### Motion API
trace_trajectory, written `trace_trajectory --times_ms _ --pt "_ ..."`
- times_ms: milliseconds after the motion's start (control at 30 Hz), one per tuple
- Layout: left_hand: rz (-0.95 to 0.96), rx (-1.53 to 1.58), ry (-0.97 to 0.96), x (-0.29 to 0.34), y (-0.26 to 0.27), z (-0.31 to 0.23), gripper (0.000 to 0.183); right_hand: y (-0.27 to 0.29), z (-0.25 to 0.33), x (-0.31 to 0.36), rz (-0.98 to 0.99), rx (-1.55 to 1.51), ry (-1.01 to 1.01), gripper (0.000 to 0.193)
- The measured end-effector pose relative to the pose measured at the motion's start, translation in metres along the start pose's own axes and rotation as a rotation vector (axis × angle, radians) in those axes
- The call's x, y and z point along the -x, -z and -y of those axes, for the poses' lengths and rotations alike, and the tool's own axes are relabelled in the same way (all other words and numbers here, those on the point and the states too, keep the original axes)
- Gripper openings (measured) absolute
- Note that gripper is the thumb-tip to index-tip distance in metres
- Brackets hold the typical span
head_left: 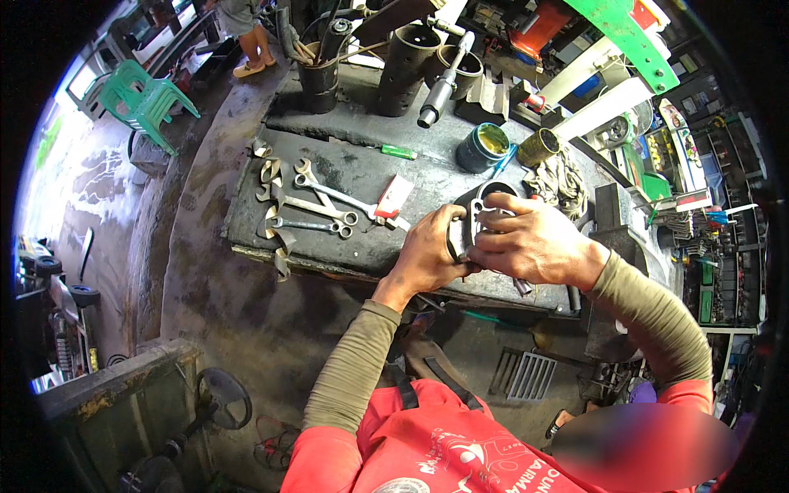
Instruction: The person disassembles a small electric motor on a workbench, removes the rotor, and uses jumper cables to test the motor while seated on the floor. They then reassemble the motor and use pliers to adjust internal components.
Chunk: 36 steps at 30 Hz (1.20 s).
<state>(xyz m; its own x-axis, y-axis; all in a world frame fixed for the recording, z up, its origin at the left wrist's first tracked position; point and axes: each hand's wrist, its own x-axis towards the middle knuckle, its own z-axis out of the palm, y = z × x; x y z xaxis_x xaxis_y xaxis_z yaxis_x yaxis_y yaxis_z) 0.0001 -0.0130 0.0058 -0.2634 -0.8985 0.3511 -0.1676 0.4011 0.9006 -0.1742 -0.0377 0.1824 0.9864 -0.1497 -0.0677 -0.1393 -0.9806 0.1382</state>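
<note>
My left hand (429, 251) is wrapped round the near left side of a round metal part (458, 238), just over the front edge of the dark workbench (362, 251). Over its right side and top lies my right hand (538, 242), fingers bent against it. A shiny ring-like piece shows between the fingers; the rest of the part is mostly covered. Left of my hands lie several combination wrenches (316, 201). A small red and white box (395, 197) rests by the end of one wrench.
Behind my hands stand a tin of yellowish liquid (491, 141), another tin (538, 148) and a crumpled rag (559, 182). Tall metal tubes (408, 70) line the back. A vise (620, 222) is at the right. A person (245, 37) stands far left, near green chairs (144, 99).
</note>
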Motion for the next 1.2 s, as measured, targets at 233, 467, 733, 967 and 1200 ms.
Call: trace_trajectory --times_ms 233,467,733,967,1200 --pt "-0.185 -0.051 -0.084 0.003 -0.015 0.005 0.069 -0.01 0.012 -0.013 0.144 -0.159 -0.318 0.018" --pt "-0.329 -0.02 -0.109 0.01 -0.03 0.009 0.073 -0.028 0.062 -0.043 -0.207 0.021 -1.056 0.024" --pt "-0.168 -0.027 -0.018 0.01 -0.014 0.002 0.089 0.009 0.034 0.007 0.143 -0.151 -0.471 0.016" --pt "-0.128 -0.026 -0.032 0.007 -0.01 0.005 0.09 -0.002 0.012 -0.004 0.082 0.023 -0.095 0.012" --pt "-0.068 -0.003 -0.029 0.004 -0.005 0.006 0.08 0.0 0.0 -0.014 0.235 -0.114 -0.141 0.023"
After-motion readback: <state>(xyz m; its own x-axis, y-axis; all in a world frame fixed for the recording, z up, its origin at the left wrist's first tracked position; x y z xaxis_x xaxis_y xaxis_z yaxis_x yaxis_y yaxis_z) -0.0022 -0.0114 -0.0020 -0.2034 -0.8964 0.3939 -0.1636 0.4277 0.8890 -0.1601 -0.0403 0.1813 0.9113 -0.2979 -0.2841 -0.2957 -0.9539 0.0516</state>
